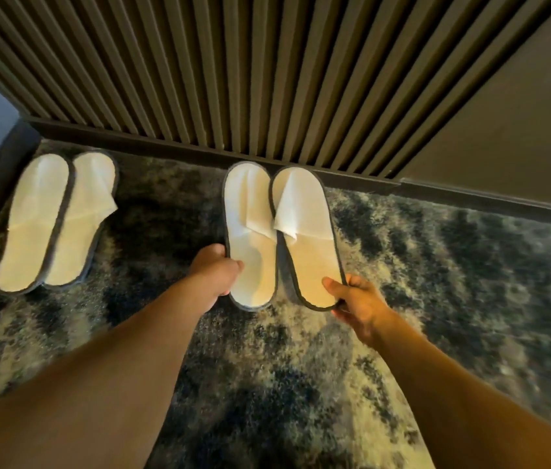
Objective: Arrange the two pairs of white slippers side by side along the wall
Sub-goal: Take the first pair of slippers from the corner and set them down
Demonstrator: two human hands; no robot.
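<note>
Hard to make out: far pair of slippers, left of frame, blurred, toes near the wall (one lapping the other).
Left hand: grasping the heel of the left slipper.
Right hand: pinching the heel of the right slipper, mid-frame, toes at the baseboard.
Floor: mottled dark shag carpet.

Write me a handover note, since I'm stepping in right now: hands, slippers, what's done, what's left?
Left hand: grip on the heel of the left slipper.
Right hand: grip on the heel of the right slipper.
That pair points toes-first at the slatted wall, over the carpet.
Done: other pair lies by the left corner.
Left: set this pair down; a wide gap separates the pairs.
</note>
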